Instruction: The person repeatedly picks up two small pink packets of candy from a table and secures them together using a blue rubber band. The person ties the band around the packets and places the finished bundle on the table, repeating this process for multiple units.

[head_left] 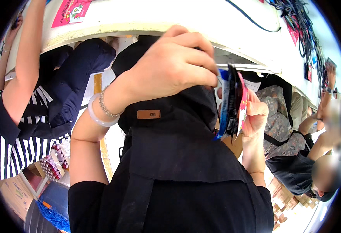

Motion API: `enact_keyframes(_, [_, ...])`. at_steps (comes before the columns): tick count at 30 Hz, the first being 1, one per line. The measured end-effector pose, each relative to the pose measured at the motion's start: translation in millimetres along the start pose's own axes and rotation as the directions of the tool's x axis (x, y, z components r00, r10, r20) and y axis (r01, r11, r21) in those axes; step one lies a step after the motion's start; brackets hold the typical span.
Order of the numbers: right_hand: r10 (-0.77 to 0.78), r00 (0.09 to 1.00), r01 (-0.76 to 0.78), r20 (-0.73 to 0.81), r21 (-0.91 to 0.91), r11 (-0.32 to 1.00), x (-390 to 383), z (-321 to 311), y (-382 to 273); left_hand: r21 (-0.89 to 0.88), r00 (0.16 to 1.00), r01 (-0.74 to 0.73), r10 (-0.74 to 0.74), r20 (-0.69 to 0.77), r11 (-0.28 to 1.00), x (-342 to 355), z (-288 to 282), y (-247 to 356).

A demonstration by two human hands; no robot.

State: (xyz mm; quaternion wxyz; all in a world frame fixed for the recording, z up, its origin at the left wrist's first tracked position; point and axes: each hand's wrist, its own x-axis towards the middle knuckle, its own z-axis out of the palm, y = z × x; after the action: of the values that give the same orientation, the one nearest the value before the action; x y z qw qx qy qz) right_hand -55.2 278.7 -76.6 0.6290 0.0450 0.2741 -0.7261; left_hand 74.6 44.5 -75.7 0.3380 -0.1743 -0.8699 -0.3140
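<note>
Matte black cloth [190,155] drapes beside the right hand [255,116] pinching thin, flat packets [232,103].

A person's right hand [256,116] gripping a bundle of flat blue, black and pink packets [232,103], the left hand [174,64] with fingers curled just beside its top, a white table [139,14] beyond, tangled black cables [303,37] at upper right.

The packet [223,106] is blue, the card [243,101] pink, the apron [186,155] black, the striped shirt [7,153] black and white.
</note>
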Motion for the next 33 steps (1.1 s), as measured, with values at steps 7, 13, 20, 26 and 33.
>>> enact_keyframes(7, [0.019,0.994,-0.03,-0.111,-0.096,0.995,7,14,1,-0.096,0.987,0.13,-0.138,-0.08,0.987,0,12,-2])
enact_keyframes(13, [0.021,0.996,-0.03,-0.084,-0.103,0.994,2,19,-10,-0.113,0.986,0.118,-0.13,-0.103,0.987,3,14,-2])
enact_keyframes(20, [0.174,0.978,-0.177,0.114,0.013,0.984,6,26,-5,-0.713,0.879,0.421,-0.445,0.169,0.561,15,47,-2])
enact_keyframes(26, [0.022,0.999,-0.016,0.041,-0.139,0.99,6,26,-13,-0.433,0.75,0.567,-0.657,-0.083,0.701,10,69,11])
enact_keyframes(33, [-0.17,0.985,0.166,0.004,-0.24,0.956,0,-4,-19,-0.277,0.679,0.717,-0.73,0.073,0.639,5,58,-1])
